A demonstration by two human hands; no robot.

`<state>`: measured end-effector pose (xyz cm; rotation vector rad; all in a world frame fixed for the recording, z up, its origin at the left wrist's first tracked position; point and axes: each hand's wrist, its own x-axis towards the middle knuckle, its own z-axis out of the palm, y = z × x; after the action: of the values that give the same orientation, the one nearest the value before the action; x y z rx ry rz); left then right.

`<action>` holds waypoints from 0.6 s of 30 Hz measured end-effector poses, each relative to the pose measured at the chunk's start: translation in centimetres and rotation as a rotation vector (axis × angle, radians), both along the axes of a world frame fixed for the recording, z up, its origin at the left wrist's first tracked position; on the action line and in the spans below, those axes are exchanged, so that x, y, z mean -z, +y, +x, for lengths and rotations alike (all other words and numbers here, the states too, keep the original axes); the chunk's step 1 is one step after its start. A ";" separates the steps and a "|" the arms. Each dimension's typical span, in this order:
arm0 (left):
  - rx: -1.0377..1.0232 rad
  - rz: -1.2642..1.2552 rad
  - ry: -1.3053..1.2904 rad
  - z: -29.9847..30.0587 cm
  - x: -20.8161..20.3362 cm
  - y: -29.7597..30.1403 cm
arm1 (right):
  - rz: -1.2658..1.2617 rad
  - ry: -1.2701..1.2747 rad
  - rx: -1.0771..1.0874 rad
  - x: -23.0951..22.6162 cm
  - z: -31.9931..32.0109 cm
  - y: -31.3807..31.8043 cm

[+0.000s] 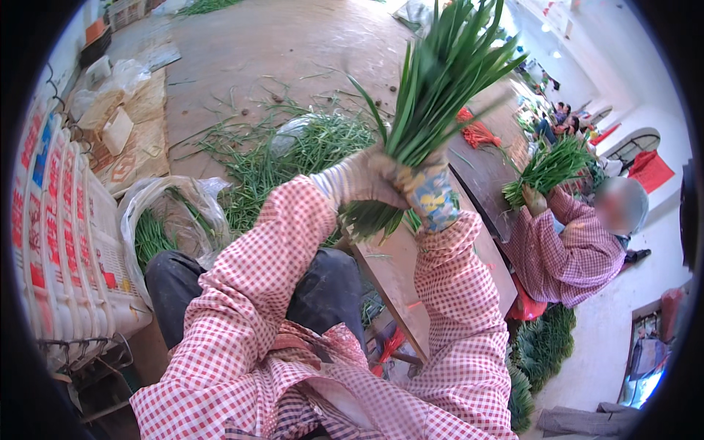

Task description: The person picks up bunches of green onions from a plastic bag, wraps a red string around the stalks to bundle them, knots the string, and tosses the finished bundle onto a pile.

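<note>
One gloved left hand (364, 178) and one gloved right hand (419, 171) have fingers closed around a thick bunch of long green leaves (447, 84) above the far edge of the brown wooden bench (400, 282). It looks gathered; loose green stalks (315, 150) on the brown floor (293, 44) seem left.

Your sleeves (235, 286) are red-and-white checked, your trousers (328, 290) dark; the leaves (444, 84) at top centre are deep green.

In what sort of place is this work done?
Probably a vegetable-bundling workshop: one leafy green bunch is held up, loose greens litter the floor, and a co-worker holds another bunch.
</note>
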<state>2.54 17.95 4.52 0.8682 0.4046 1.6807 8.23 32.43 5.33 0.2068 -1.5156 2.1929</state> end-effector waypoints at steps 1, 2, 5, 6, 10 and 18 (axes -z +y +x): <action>0.188 0.057 -0.241 -0.3 2.3 1.2 | 0.021 0.063 -0.006 1.3 0.5 -0.1; 0.352 0.130 -0.419 0.0 4.1 2.6 | 0.158 0.087 0.066 1.1 0.9 -0.1; 0.076 0.033 -0.268 1.9 5.6 3.8 | 0.555 0.134 0.289 0.6 2.6 -1.0; -0.128 -0.250 -0.143 2.1 3.8 3.3 | 0.646 0.062 0.346 0.3 2.9 -1.5; -0.480 -0.277 0.858 0.9 1.6 -0.8 | 0.770 -0.224 0.535 -4.9 2.6 -7.1; -0.760 -0.197 0.570 -2.6 12.6 -7.4 | 0.333 -0.077 0.292 -10.1 -2.3 -8.3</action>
<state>-0.04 10.54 -8.07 1.1181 1.4055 1.9900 5.89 24.11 15.40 0.0029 -1.8220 1.7345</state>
